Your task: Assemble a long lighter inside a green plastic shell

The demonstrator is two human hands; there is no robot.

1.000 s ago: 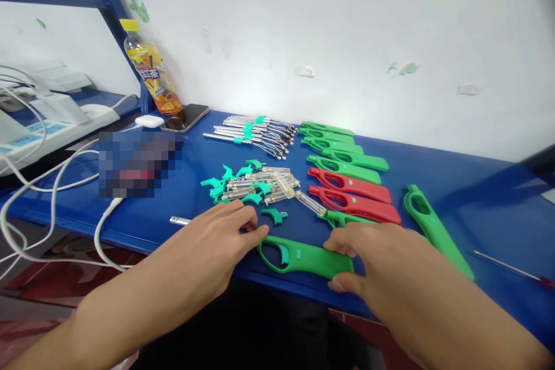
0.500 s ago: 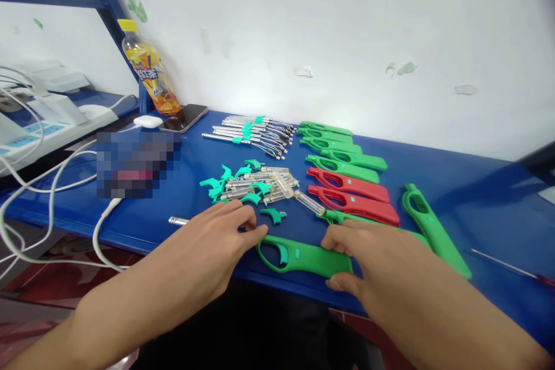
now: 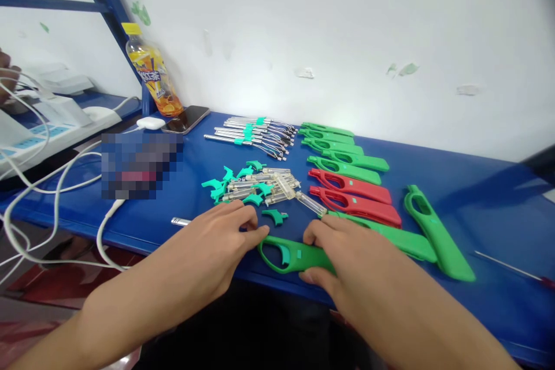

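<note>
A green lighter casing (image 3: 299, 254) with a teal trigger in its loop lies at the near edge of the blue table. My left hand (image 3: 228, 231) pinches its narrow left end; a metal tube (image 3: 180, 221) pokes out from behind this hand. My right hand (image 3: 342, 254) grips the casing's wide body, thumb on the near side and fingers on the far side. Just beyond are a loose teal trigger (image 3: 274, 217) and a pile of clear fuel tanks (image 3: 284, 185) mixed with teal triggers.
Metal rods with wires (image 3: 243, 136) lie at the back. Red casings (image 3: 355, 206) and green casings (image 3: 437, 234) sit to the right, near a screwdriver (image 3: 507, 265). A bottle (image 3: 154, 72), phone (image 3: 186, 119), cables and power strip (image 3: 47, 136) stand left. Part of another person's hand (image 3: 7, 75) shows far left.
My right hand has slid left along the green casing, closer to my left hand. The left hand keeps its place on the narrow end. Another person's hand has appeared at the far left.
</note>
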